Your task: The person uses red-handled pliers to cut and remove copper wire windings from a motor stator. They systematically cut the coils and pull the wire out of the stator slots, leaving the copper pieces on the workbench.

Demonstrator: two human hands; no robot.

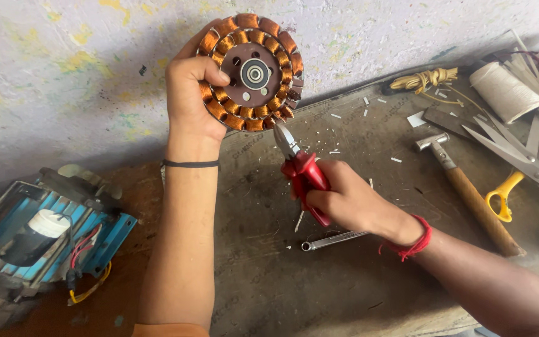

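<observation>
left hand (189,93) gripping wound stator (252,72) at upper centre | right hand (344,200) clenching red-handled cutters (301,165) | risk: tips nicking copper windings (223,45), likely if jaws are slipping

Your left hand (188,87) and right hand (344,200) leave an open gap of surface (269,274) between the forearms, crossed only by a spanner (334,239). To your right, a hammer (469,193) and yellow-handled scissors (519,168) crowd the way; to your left, a blue motor (45,231) blocks passage.
</observation>
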